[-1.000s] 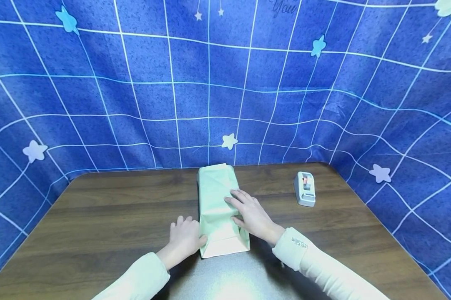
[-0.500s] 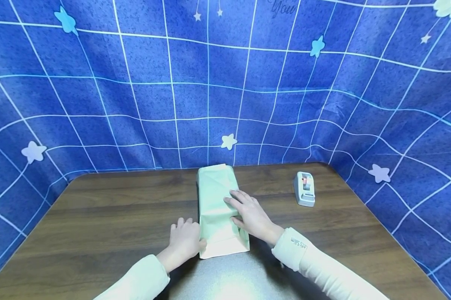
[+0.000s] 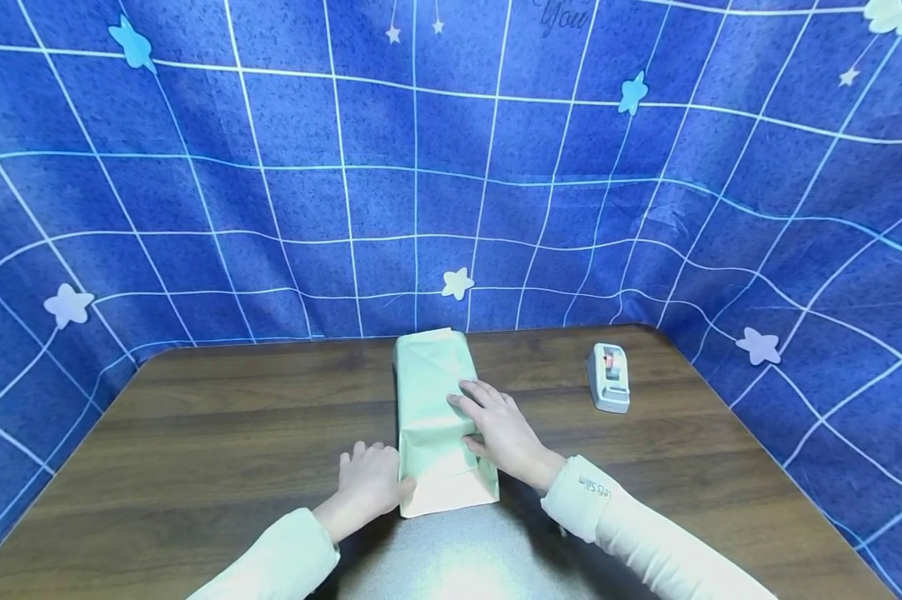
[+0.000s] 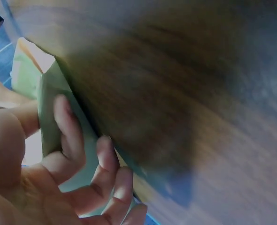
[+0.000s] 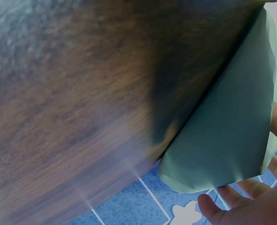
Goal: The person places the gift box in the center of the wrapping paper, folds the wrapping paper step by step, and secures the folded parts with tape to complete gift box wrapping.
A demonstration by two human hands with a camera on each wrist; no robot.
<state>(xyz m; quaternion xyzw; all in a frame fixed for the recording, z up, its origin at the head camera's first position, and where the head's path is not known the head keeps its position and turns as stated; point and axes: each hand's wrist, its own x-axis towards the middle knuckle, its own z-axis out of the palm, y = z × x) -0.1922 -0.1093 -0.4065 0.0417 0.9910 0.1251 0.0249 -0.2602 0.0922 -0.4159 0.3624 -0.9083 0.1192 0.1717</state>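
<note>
A long, light green paper package lies lengthwise in the middle of the wooden table, and a pale folded flap forms its near end. At its near left corner my left hand grips the edge, with the thumb over the top and the fingers bent along the side. The left wrist view shows that thumb and index finger on either side of the paper edge. My right hand rests on the package's right side, fingers spread over the top. In the right wrist view its fingertips reach past the green side wall.
A light blue tape dispenser stands at the back right of the wooden table. Behind and along the sides hangs a blue curtain with white grid lines and stars.
My left hand has shifted slightly toward the near end of the package, and its thumb has moved a little along the flap's edge. The right hand and the package stay in place.
</note>
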